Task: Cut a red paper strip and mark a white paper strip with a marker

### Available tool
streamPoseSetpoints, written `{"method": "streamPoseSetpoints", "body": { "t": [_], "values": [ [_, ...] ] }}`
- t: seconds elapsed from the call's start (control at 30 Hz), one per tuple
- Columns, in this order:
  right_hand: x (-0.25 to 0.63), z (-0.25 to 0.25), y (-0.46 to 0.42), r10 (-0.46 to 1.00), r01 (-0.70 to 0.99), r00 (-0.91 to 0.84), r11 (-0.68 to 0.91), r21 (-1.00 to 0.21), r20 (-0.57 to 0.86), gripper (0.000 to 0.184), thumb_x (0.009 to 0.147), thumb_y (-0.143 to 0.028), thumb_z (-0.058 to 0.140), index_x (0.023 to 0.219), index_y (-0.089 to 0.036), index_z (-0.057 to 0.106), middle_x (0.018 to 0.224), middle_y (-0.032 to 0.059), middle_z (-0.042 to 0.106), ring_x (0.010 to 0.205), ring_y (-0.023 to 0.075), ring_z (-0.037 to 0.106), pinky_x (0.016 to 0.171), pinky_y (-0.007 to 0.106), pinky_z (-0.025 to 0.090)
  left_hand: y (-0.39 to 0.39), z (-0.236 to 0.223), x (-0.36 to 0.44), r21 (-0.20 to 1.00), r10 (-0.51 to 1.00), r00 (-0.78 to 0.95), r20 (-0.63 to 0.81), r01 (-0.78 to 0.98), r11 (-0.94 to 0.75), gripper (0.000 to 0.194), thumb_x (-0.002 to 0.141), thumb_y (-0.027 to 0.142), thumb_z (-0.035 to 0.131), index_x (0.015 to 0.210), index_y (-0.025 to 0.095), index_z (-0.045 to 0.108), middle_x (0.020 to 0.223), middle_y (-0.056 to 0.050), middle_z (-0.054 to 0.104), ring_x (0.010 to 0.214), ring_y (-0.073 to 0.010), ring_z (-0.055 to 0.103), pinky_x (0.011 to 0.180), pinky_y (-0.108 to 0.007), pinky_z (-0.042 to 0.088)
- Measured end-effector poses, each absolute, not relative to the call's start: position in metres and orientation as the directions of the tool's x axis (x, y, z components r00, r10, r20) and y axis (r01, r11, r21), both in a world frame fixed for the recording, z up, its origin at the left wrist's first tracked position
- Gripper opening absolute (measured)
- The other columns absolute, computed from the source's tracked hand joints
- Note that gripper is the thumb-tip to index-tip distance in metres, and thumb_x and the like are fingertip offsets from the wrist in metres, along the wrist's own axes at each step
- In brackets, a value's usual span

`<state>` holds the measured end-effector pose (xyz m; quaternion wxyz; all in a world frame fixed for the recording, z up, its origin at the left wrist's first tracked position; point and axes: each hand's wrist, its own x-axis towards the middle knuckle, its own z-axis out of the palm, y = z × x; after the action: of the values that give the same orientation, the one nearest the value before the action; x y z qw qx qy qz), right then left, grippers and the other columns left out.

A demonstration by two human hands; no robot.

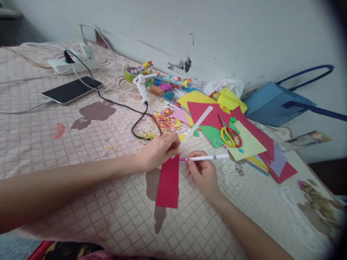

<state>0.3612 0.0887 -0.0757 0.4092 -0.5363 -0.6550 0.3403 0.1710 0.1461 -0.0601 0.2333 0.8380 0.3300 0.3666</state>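
Observation:
My left hand [162, 151] is closed at the far end of a red paper strip [168, 184]. Its fingers pinch a narrow, whitish, ruler-like strip [199, 122], which slants away to the upper right. The pinched end is partly hidden by my fingers. My right hand [204, 173] grips a white marker pen [208, 157], held nearly level. The purple tip points left, close to the top right corner of the red strip; whether it touches I cannot tell.
Scissors [230, 136] lie on coloured paper sheets [252, 141], with white string [231, 173] nearby. A glue gun [141, 88] stands behind paper scraps [165, 122]. Farther left are a phone [72, 90] and a power strip [73, 66]. A blue bag [276, 103] leans by the wall.

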Motion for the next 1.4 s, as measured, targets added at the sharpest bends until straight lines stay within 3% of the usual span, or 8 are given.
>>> {"method": "streamPoseSetpoints", "body": {
  "t": [0.2, 0.67, 1.1, 1.4],
  "values": [
    [0.347, -0.078, 0.085, 0.909, 0.570, -0.276, 0.417, -0.708, 0.313, 0.007, 0.090, -0.022, 0.047, 0.092, -0.021, 0.053, 0.083, 0.0035, 0.061, 0.068, 0.0148, 0.059, 0.060, 0.027, 0.047, 0.147, -0.060, 0.171, 0.663, 0.759, 0.493, 0.426, 0.401, -0.633, 0.012, 0.082, 0.013, 0.058, 0.080, 0.017, 0.047, 0.064, 0.005, 0.054, 0.057, -0.0086, 0.052, 0.053, -0.019, 0.037],
    [0.341, -0.085, 0.088, 0.814, 0.655, -0.396, 0.575, -0.490, 0.426, 0.011, 0.092, -0.017, 0.044, 0.099, -0.022, 0.051, 0.086, 0.0047, 0.060, 0.080, 0.0177, 0.061, 0.070, 0.030, 0.051, 0.147, -0.060, 0.173, 0.679, 0.748, 0.502, 0.435, 0.363, -0.638, 0.014, 0.082, 0.010, 0.058, 0.080, 0.017, 0.046, 0.066, 0.005, 0.053, 0.057, -0.0080, 0.051, 0.054, -0.019, 0.037],
    [0.338, -0.088, 0.088, 0.785, 0.710, -0.433, 0.600, -0.369, 0.444, 0.011, 0.092, -0.016, 0.042, 0.099, -0.022, 0.047, 0.084, 0.0048, 0.058, 0.076, 0.0183, 0.060, 0.066, 0.031, 0.051, 0.147, -0.061, 0.172, 0.667, 0.740, 0.507, 0.441, 0.366, -0.648, 0.013, 0.081, 0.008, 0.057, 0.081, 0.016, 0.046, 0.067, 0.005, 0.053, 0.058, -0.0081, 0.051, 0.055, -0.019, 0.037],
    [0.339, -0.087, 0.087, 0.769, 0.681, -0.429, 0.620, -0.389, 0.474, 0.010, 0.090, -0.014, 0.043, 0.096, -0.021, 0.048, 0.079, 0.0027, 0.056, 0.071, 0.0162, 0.058, 0.064, 0.029, 0.050, 0.147, -0.062, 0.172, 0.674, 0.747, 0.508, 0.428, 0.371, -0.638, 0.013, 0.083, 0.012, 0.058, 0.082, 0.017, 0.046, 0.066, 0.005, 0.054, 0.058, -0.0084, 0.051, 0.054, -0.019, 0.036]
  ]
}}
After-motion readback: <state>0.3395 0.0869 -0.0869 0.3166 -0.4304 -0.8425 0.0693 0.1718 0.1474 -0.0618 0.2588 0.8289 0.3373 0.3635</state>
